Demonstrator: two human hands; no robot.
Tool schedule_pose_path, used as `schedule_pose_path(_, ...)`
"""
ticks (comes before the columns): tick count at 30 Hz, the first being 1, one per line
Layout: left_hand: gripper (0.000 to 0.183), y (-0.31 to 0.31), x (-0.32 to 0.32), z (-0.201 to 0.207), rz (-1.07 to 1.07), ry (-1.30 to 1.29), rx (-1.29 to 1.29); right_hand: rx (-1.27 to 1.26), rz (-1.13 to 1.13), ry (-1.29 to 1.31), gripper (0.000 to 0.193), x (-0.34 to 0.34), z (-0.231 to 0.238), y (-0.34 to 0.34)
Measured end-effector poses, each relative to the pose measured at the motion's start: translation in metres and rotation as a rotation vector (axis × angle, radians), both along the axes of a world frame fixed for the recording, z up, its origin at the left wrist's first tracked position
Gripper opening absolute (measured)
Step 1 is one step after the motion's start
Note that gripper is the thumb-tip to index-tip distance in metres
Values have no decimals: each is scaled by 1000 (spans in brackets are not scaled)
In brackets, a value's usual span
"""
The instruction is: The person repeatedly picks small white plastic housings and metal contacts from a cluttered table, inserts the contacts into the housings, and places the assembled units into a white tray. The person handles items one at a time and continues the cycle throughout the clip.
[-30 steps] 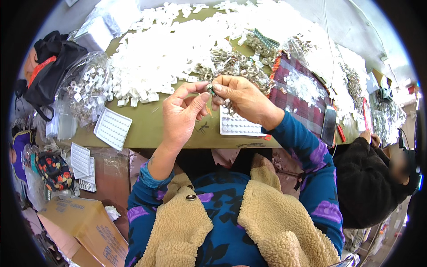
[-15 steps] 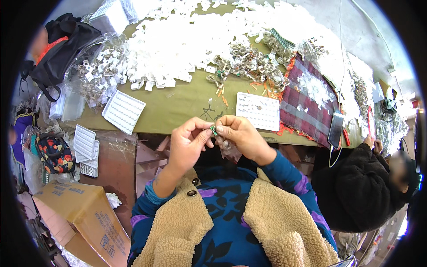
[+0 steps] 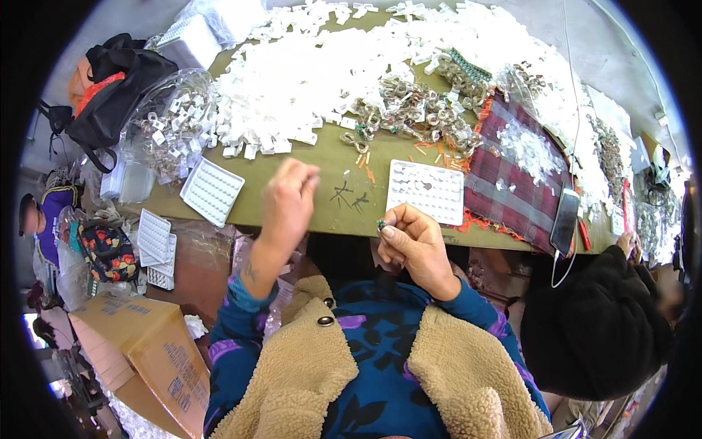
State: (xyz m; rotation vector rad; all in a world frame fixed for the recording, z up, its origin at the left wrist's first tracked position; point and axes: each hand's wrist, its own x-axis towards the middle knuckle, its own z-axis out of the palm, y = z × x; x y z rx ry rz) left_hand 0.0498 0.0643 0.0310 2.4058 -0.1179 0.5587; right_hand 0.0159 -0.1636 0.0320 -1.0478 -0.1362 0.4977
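Observation:
Between the thumb and forefinger of my right hand (image 3: pixel 418 249) is a small green circuit-board piece (image 3: pixel 381 226), held over the table's front edge. The right hand's other fingers curl beneath it. My left hand (image 3: pixel 287 205) is apart from it, raised over the olive-green tabletop (image 3: pixel 325 197) and nearest to the front of a big heap of white plastic pieces (image 3: pixel 292 95). Motion smears the left fingers; they look bent, and whether anything is in them cannot be seen.
A white tray with rows of bumps (image 3: pixel 425 192) lies right of centre, another tray (image 3: pixel 212 192) at left. Coiled cables (image 3: pixel 409 110) lie behind small orange strips. A phone (image 3: pixel 565 219) rests on plaid cloth (image 3: pixel 512 172). Someone in black (image 3: pixel 599 329) sits at right; a carton (image 3: pixel 146 351) stands lower left.
My left hand has let go of the green piece and moved up and left toward the white heap. My right hand keeps the piece, a little lower and farther right.

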Motion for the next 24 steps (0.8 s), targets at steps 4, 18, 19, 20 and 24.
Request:
schedule_pose_path(4, 10, 20, 42, -3, 75, -182, 432, -73, 111, 19, 12, 0, -1, -8)
schedule_pose_path(18, 22, -1, 17, 1, -275, 351, -1024, -150, 165, -70, 10, 3, -5, -5)
schedule_pose_path(19, 22, -7, 6, -3, -275, 408, -1220, -148, 191, -109, 9, 2, -5, 0)
schedule_pose_path(20, 23, -13, -4, -6, -279, 462, -1415, -146, 216, -147, 9, 1, -5, 4)
schedule_pose_path(24, 18, -31, -33, -18, -316, 574, -1754, -342, 105, -511, 12, 0, -1, 12)
